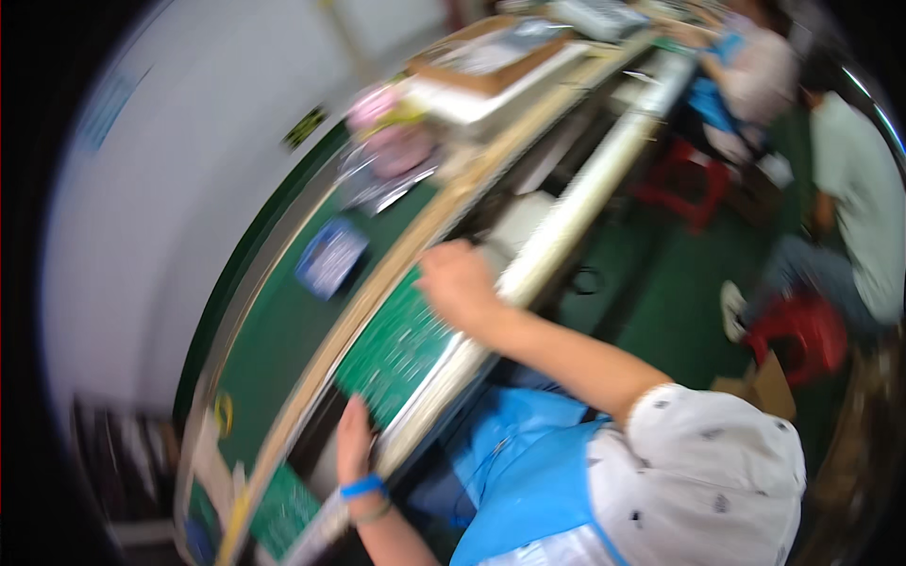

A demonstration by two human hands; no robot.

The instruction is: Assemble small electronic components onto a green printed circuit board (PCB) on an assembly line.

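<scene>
Wears, closest to the lens, a white cloth sleeve [717,453] with small dark motifs and a smooth bright-blue apron [528,481]. Shows, at lower left, part of a second green board [286,509]. Just beyond the apron, presents a flat, rectangular green board [401,344], blurred and flecked with pale marks, lying lengthwise between a pale, rounded rail [566,226] and a tan, wood-like strip [382,292].

Holds the hands well apart, near opposite ends of this board. Extends the fingers of the left hand [355,441], blue band [361,487] at the wrist, beside the nearer corner; cannot tell contact through the blur. Curls the fingers of the right hand [461,283] at the farther end; cannot tell whether clamped on the edge.

Across the strip, shows a dark green mat [274,311], a blue box [330,258], a pink bundle [392,141] in crinkled clear plastic and a brown cardboard tray [481,80]. Off right, includes a red plastic stool [807,330] under a seated person [864,198].
</scene>
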